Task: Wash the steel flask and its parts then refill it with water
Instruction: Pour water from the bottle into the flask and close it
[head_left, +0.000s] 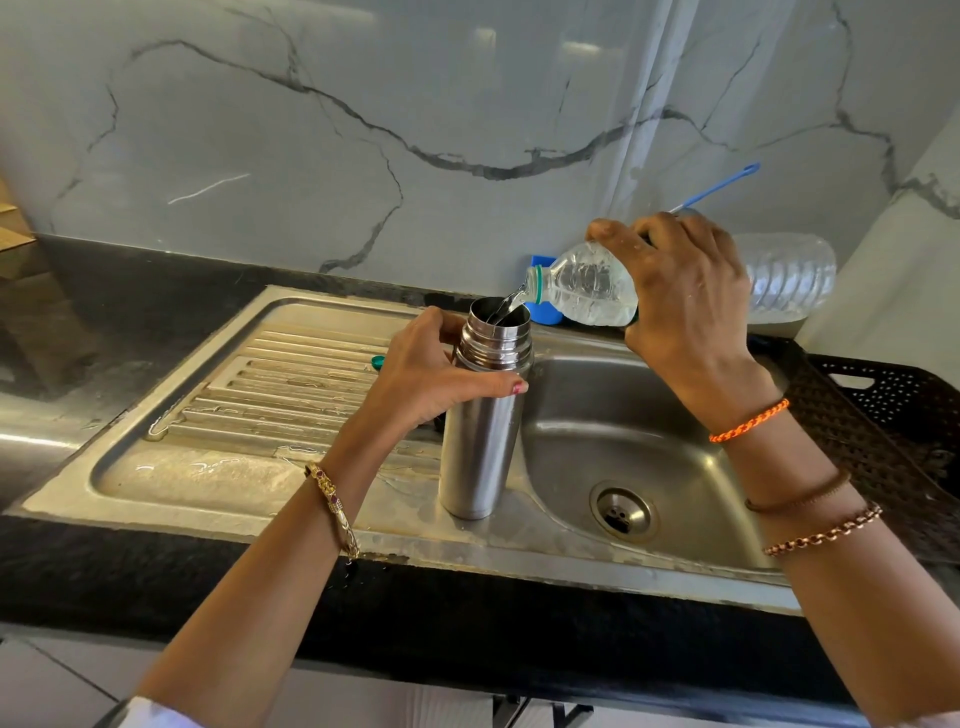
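One wet steel drainboard (244, 395), marble wall (311, 156).

The flask (483, 415) was plain silver steel, the bottle (592, 288) clear with a green neck ring, the wall (363, 130) white marble veined grey, the desk (130, 291) black.

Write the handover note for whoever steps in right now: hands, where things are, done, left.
Left hand grips the steel flask near its neck; it stands upright and uncapped on the sink's draining board.
Right hand holds the tilted plastic bottle; water is running into the flask mouth.
Done: refill under way.
Left: finish filling, set the bottle down, fit the flask's cap. A small green part lies behind the left hand; it cannot be identified.
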